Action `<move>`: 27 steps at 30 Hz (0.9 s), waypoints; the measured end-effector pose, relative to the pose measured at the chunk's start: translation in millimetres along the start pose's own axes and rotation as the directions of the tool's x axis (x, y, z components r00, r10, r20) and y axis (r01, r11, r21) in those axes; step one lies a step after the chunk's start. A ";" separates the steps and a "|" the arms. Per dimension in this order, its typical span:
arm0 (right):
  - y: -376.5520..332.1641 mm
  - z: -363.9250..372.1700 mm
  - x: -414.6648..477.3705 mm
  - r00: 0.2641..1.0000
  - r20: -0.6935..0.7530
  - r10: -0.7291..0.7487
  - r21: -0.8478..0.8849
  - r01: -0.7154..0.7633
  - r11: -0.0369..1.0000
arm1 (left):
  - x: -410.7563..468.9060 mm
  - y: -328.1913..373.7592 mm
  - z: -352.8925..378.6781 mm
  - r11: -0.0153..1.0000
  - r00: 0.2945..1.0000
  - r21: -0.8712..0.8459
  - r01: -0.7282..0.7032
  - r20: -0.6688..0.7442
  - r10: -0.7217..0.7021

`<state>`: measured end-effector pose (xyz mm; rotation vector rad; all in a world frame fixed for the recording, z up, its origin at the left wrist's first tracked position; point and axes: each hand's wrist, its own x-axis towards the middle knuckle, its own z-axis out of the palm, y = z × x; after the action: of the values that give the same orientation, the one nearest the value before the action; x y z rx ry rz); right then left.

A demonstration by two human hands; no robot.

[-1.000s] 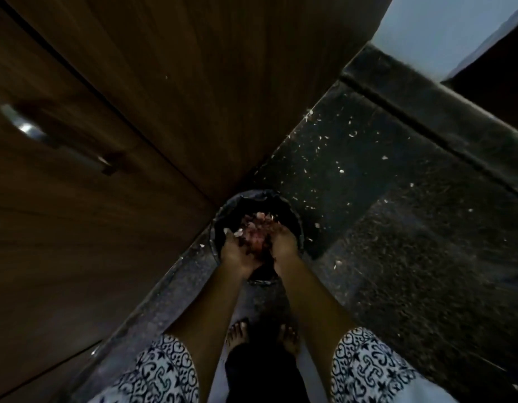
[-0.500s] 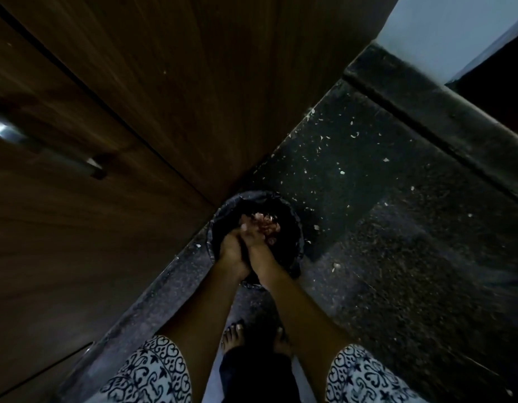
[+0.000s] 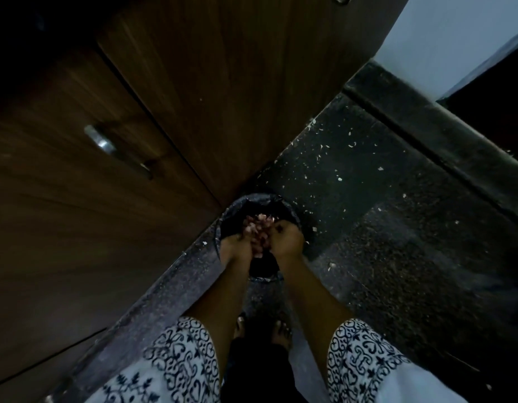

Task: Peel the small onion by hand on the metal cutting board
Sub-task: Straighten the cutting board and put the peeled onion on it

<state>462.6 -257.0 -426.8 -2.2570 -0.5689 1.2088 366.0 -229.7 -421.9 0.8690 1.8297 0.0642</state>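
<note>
I look down at a dark floor in dim light. My left hand (image 3: 236, 248) and my right hand (image 3: 287, 239) are held side by side over a round black-lined bin (image 3: 234, 210) on the floor. Between them they cup a clump of pinkish onion peels (image 3: 257, 230). Both hands curl around the peels. No whole onion and no metal cutting board are in view.
A brown wooden cabinet (image 3: 112, 117) with a metal handle (image 3: 115, 151) rises at the left, close behind the bin. The speckled dark floor (image 3: 368, 199) has scattered peel bits. A raised dark threshold (image 3: 444, 132) runs at the right. My bare feet (image 3: 263, 330) stand below the bin.
The hands were pressed close together half a second ago; now they are slightly apart again with the peels between them. The camera view shifted a little, so the cabinet handle appears elsewhere.
</note>
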 end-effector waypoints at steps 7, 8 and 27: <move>-59.9 -55.8 -89.4 0.946 0.285 -0.151 -0.209 0.215 0.954 | -108.3 45.5 -49.9 0.928 0.951 0.250 -0.277 0.212 0.226; -69.1 -63.2 -103.4 0.947 0.241 -0.211 -0.173 0.256 0.951 | -121.4 49.9 -62.4 0.889 0.929 0.306 -0.341 0.254 0.269; -439.9 1.9 -312.8 0.414 0.452 -0.790 -0.110 0.905 0.411 | -252.8 124.7 -491.0 0.821 0.581 0.318 -0.473 -0.588 0.563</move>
<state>247.0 -93.8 40.3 -1.4776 -1.9474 0.9141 68.6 -117.5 46.6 1.6227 2.1656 0.7343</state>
